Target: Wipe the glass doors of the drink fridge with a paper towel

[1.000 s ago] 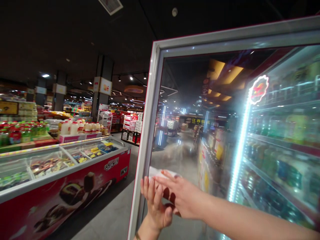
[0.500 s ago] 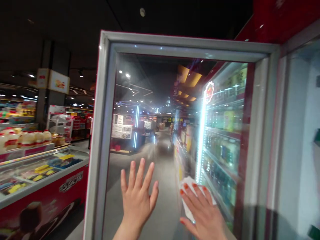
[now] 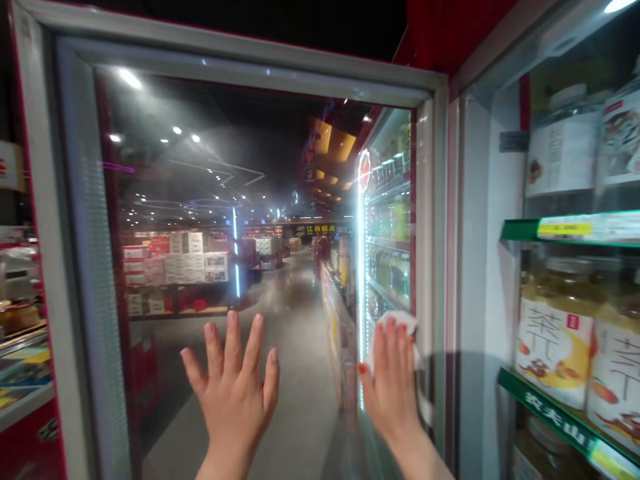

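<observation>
A glass cooler door (image 3: 245,50) with a grey frame stands swung open in front of me. My left hand (image 3: 233,390) is spread before its pane, palm toward the glass and holding nothing; whether it touches the pane is unclear. Near the hinge side, my right hand (image 3: 393,387) lies flat over a white cloth (image 3: 409,322), pressing it to the glass. Most of the cloth is hidden behind the fingers, its edges showing above and to the right.
Right of the door, cooler shelves (image 3: 520,230) with green price strips carry large labelled drink bottles (image 3: 553,347). At the lower left, beyond the frame, is part of a red chest freezer (image 3: 30,433). Through the pane appear a shop aisle and stacked boxes (image 3: 187,263).
My view has turned right and come closer to the door, bringing the bottle shelves into sight. The right hand and cloth have moved across the glass toward the hinge side, fingers now more upright.
</observation>
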A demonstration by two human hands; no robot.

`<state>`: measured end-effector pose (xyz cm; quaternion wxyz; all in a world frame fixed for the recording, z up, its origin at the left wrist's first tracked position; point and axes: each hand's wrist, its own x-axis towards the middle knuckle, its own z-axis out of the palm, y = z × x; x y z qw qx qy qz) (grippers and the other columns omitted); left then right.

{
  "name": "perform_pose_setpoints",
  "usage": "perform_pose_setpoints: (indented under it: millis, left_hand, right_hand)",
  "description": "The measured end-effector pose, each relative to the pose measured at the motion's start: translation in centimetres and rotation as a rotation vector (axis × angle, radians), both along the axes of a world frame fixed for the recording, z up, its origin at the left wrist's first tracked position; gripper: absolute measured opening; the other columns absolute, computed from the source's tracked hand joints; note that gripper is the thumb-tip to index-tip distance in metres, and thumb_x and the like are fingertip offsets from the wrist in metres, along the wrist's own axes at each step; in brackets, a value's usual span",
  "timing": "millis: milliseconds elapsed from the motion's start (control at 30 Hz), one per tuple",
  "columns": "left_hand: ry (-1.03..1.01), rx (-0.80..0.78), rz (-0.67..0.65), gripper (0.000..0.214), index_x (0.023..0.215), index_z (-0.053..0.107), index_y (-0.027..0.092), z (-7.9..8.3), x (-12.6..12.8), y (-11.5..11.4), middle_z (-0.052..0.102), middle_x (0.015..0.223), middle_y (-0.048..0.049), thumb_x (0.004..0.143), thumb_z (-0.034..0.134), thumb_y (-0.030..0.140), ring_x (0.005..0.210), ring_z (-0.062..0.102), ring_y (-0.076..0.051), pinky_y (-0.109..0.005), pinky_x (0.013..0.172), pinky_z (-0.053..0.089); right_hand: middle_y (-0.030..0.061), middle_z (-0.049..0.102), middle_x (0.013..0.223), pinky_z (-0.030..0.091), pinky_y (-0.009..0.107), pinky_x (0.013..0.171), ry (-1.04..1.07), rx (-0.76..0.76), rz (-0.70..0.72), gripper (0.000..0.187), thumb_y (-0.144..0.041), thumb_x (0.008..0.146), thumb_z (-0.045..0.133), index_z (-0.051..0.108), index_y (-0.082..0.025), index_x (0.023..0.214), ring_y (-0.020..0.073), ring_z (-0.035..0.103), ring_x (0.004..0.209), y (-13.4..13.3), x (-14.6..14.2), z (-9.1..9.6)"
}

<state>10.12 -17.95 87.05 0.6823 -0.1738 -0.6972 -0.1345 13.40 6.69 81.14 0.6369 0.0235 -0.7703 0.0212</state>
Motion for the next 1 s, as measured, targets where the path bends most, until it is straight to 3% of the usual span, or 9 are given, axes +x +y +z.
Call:
perform_pose_setpoints:
  millis: [67, 133, 267, 367, 500, 600, 700, 900, 1000]
  left_hand:
    - [0.001, 0.008, 0.012, 0.077, 0.170, 0.033, 0.028, -0.5, -0.2, 0.1, 0.024, 0.181, -0.0098, 0.100, 0.067, 0.032, 0.172, 0.011, -0.031, -0.061, 0.138, 0.003]
    - [0.005, 0.020, 0.017, 0.078, 0.170, 0.033, 0.029, -0.8, -0.1, 0.2, 0.025, 0.180, -0.0097, 0.100, 0.067, 0.030, 0.171, 0.013, -0.032, -0.062, 0.138, 0.006]
    - [-0.028, 0.028, -0.052, 0.074, 0.168, 0.038, 0.035, -0.7, 1.0, -0.7, 0.032, 0.178, -0.0062, 0.100, 0.067, 0.034, 0.169, 0.023, -0.033, -0.061, 0.138, 0.011]
    - [-0.053, -0.012, -0.104, 0.071, 0.167, 0.040, 0.038, -1.3, 1.4, -2.7, 0.035, 0.178, -0.0022, 0.101, 0.066, 0.031, 0.168, 0.028, -0.030, -0.054, 0.138, 0.018]
    - [0.009, -0.036, 0.029, 0.079, 0.171, 0.031, 0.032, -3.1, 0.5, -4.9, 0.023, 0.182, -0.0032, 0.099, 0.066, 0.025, 0.170, 0.017, -0.027, -0.051, 0.140, 0.010]
    - [0.027, -0.061, 0.062, 0.081, 0.171, 0.032, 0.029, -3.9, -0.3, -5.3, 0.025, 0.181, -0.0061, 0.097, 0.068, 0.023, 0.170, 0.019, -0.028, -0.051, 0.141, 0.011]
    - [0.028, -0.068, 0.042, 0.080, 0.170, 0.033, 0.027, -3.8, -0.3, -5.2, 0.025, 0.181, -0.0069, 0.098, 0.067, 0.025, 0.170, 0.018, -0.028, -0.051, 0.141, 0.009]
    - [0.026, -0.050, 0.015, 0.076, 0.170, 0.033, 0.028, -3.6, 0.1, -4.9, 0.023, 0.182, -0.0048, 0.101, 0.064, 0.029, 0.171, 0.016, -0.026, -0.049, 0.141, 0.008]
    - [0.020, -0.053, 0.017, 0.076, 0.170, 0.035, 0.028, -3.9, 0.1, -4.8, 0.025, 0.181, -0.0053, 0.100, 0.065, 0.029, 0.171, 0.018, -0.027, -0.050, 0.141, 0.009]
  right_hand:
    - [0.0212, 0.008, 0.182, 0.027, 0.079, 0.128, 0.020, -0.196, -0.055, 0.080, -0.035, 0.108, 0.037, 0.000, -0.011, 0.175, 0.0399, 0.003, 0.170, 0.3, -0.4, 2.1]
    - [0.0175, 0.016, 0.182, 0.021, 0.077, 0.132, -0.041, -0.096, -0.070, 0.082, -0.043, 0.106, 0.038, 0.005, -0.014, 0.176, 0.0394, 0.002, 0.170, -1.6, -1.0, 1.7]
    - [-0.0073, 0.030, 0.179, 0.008, 0.048, 0.142, -0.026, 0.366, -0.018, 0.081, -0.060, 0.097, 0.032, 0.030, -0.032, 0.173, 0.0277, 0.011, 0.171, -4.8, -0.8, -5.4]
    - [0.0061, 0.019, 0.182, 0.010, 0.055, 0.141, 0.041, 0.179, -0.044, 0.085, -0.042, 0.097, 0.040, 0.020, -0.015, 0.175, 0.0303, 0.011, 0.170, -2.1, 0.1, -7.1]
    - [0.0180, 0.012, 0.182, 0.028, 0.081, 0.127, 0.068, -0.238, -0.056, 0.078, -0.030, 0.106, 0.035, 0.005, -0.014, 0.176, 0.0386, 0.007, 0.170, -0.6, -0.2, -0.6]
    - [0.0114, 0.020, 0.182, 0.015, 0.070, 0.136, 0.044, 0.005, 0.011, 0.077, -0.041, 0.106, 0.037, 0.013, -0.015, 0.176, 0.0349, 0.008, 0.171, -4.1, -0.5, 2.2]
    - [-0.0057, 0.026, 0.180, -0.001, 0.047, 0.142, 0.033, 0.441, 0.089, 0.077, -0.060, 0.105, 0.031, 0.028, -0.025, 0.174, 0.0242, 0.007, 0.171, -5.2, -0.3, 1.7]
    - [0.0137, 0.012, 0.182, 0.021, 0.073, 0.134, 0.116, -0.130, -0.037, 0.074, -0.032, 0.110, 0.035, 0.006, -0.016, 0.176, 0.0352, 0.009, 0.170, -0.3, -0.4, 7.7]
    - [0.0095, 0.012, 0.183, 0.010, 0.065, 0.138, 0.085, 0.072, 0.038, 0.075, -0.038, 0.109, 0.041, 0.013, -0.014, 0.175, 0.0326, 0.005, 0.171, -3.6, -0.7, 9.0]
